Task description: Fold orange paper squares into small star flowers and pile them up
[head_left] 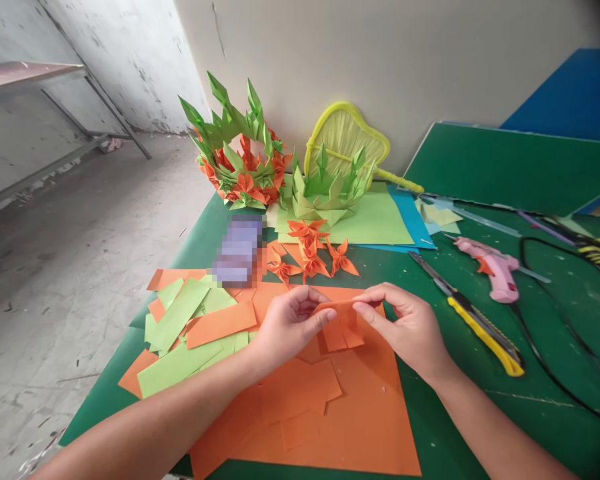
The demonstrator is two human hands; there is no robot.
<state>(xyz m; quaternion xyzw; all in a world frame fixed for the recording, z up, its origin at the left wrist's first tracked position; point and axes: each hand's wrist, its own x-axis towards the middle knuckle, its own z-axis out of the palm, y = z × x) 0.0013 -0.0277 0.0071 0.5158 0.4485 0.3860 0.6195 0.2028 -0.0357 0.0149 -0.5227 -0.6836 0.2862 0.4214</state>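
Observation:
Between both hands, above a large orange sheet (370,413), is a small folded orange paper (343,327). My left hand (293,320) pinches its upper left edge between thumb and fingers. On the upper right edge, the thumb and forefinger of my right hand (405,323) are closed. Lower flaps of the paper hang below the fingertips. Several orange paper flowers (310,257) lie just beyond the hands. Loose green strips (180,320) and orange strips (223,325) are piled left of my left hand.
A green and orange paper crown (245,170), a green paper crown (330,193) and a yellow fan-shaped object (347,133) stand at the back. A blurred phone-like object (239,250) lies left. Right are a yellow cutter (480,330), a pink glue gun (493,267) and its black cable (535,353).

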